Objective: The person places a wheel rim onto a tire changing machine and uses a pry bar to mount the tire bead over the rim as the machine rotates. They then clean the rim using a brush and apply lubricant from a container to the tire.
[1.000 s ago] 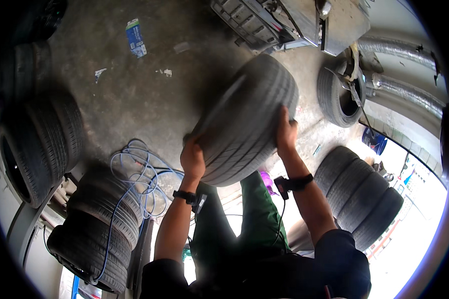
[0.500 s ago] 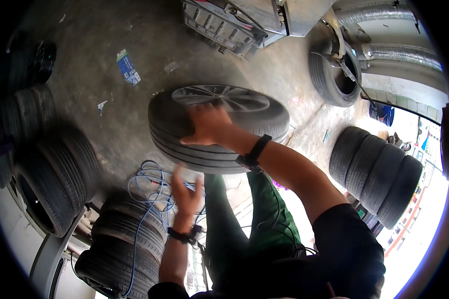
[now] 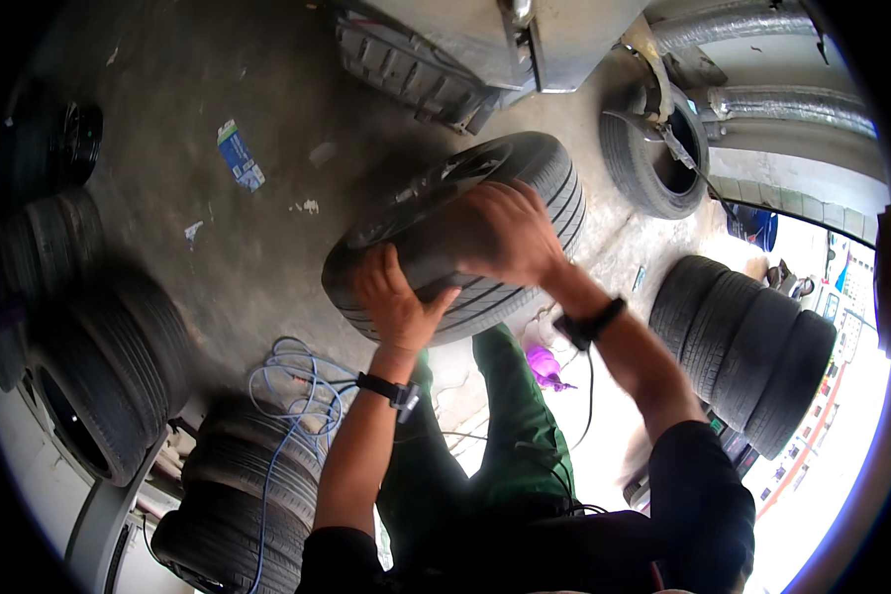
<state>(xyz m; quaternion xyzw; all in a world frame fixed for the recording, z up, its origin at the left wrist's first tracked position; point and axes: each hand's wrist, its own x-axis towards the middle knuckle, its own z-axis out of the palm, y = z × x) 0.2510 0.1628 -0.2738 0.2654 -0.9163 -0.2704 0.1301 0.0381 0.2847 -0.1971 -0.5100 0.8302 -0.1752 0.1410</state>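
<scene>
tilted wheel (image 3: 431, 243), touched from the near side

we find it just beyond the green trousers (image 3: 523, 416), leaning, rim face turned away from the legs; whether it meets the floor (image 3: 267, 238) we cannot tell. left hand (image 3: 396, 302): spread open, thumb well apart from the fingers, laid against the wheel's near left part. right hand (image 3: 510, 238): motion-blurred, over the wheel's near edge, farther right; we cannot tell whether it grips.

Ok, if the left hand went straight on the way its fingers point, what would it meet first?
The tyre: the left hand appears to be against it, so it would likely meet its sidewall first, though depth is hard to judge.
</scene>
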